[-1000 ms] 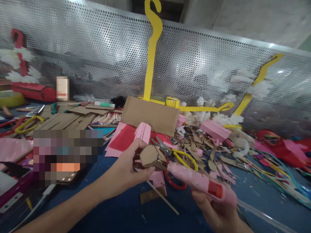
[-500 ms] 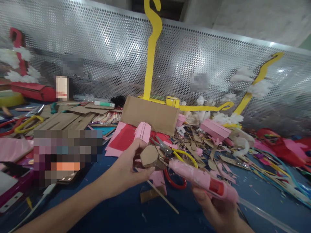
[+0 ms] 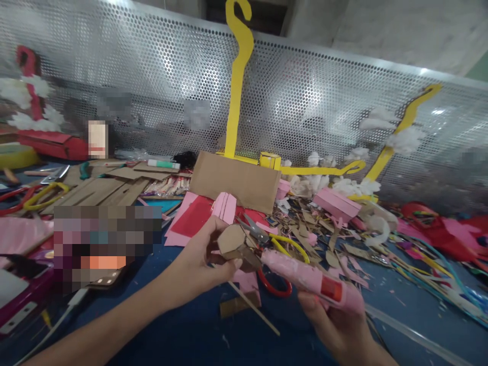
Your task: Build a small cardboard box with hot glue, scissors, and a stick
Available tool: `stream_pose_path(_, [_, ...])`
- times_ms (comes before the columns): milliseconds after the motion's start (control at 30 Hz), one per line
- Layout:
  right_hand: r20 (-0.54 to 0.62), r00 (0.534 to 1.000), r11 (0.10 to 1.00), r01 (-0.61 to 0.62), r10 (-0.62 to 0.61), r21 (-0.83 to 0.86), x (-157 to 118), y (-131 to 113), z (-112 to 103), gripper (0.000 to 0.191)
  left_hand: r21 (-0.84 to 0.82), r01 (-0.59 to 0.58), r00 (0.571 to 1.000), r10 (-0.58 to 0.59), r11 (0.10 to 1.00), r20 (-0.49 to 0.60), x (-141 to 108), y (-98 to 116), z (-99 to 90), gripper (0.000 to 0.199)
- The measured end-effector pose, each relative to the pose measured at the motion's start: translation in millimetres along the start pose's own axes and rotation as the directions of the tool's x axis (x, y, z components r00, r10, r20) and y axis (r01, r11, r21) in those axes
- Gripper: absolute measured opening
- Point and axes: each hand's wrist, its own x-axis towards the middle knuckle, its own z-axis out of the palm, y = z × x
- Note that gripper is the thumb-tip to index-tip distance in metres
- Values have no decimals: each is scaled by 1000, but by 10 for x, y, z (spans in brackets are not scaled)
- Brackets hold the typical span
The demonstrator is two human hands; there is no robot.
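Observation:
Between the fingers and thumb of my left hand [image 3: 202, 259] is a small cardboard piece [image 3: 232, 239] with a many-sided flat face. My right hand [image 3: 335, 320] is wrapped round a pink glue gun [image 3: 305, 277] with a red patch on its side and a clear glue stick out of its back. The gun's nozzle points left, right by the cardboard piece; whether they touch I cannot tell. Behind them lie scissors [image 3: 292, 246] with a yellow and a red handle. A thin wooden stick [image 3: 253, 307] slants below my left hand.
A cardboard panel [image 3: 234, 180] leans before a tall yellow hook shape [image 3: 236, 96]. Cardboard and pink scraps [image 3: 305, 223] litter the middle right. A pink folded box [image 3: 337, 203] sits among them. At left are cardboard sheets [image 3: 102, 190] and a white cable [image 3: 57, 325]. A perforated metal screen [image 3: 152, 61] stands behind.
My right hand and the glue gun have moved slightly left, and the nozzle is nearer the cardboard piece. My left hand has tilted the piece a little.

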Motion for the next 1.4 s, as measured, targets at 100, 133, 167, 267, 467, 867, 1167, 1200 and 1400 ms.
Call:
stream_pose_path(100, [33, 999, 999, 34, -34, -11, 85, -102, 8, 27, -52, -7, 1000, 7, 999, 1, -2, -22, -8, 29])
stream_pose_path(133, [44, 998, 999, 41, -41, 1, 114, -135, 9, 25, -80, -7, 1000, 8, 997, 3, -4, -27, -8, 29])
stream_pose_path(167, [64, 997, 999, 45, -46, 19, 140, -164, 8, 23, -109, -7, 1000, 8, 994, 5, -6, -31, -8, 30])
stream_pose_path(267, [107, 992, 996, 54, -61, 70, 178, -204, 4, 20, -163, 6, 1000, -3, 987, 17, -9, -37, -10, 32])
stream_pose_path(467, [-12, 999, 1000, 30, -30, 9, 111, -131, 17, 22, -174, 21, 1000, -20, 984, 10, 14, -44, -29, 34])
stream_pose_path(867, [-31, 999, 1000, 13, -13, 9, 129, -141, 9, 27, -330, 55, 996, -74, 943, -46, 54, -12, -14, 50])
stream_pose_path(1167, [45, 998, 999, 43, -44, 20, 163, -142, -14, 25, -333, 34, 984, -90, 942, -154, 93, 30, -16, 49])
stream_pose_path(1200, [47, 998, 999, 43, -43, 13, 162, -132, -16, 24, -332, 35, 981, -95, 943, -168, 97, 27, -19, 49])
stream_pose_path(1400, [20, 999, 999, 33, -34, 21, 169, -150, 3, 25, -311, 31, 975, -97, 950, -202, 96, -28, -57, 47])
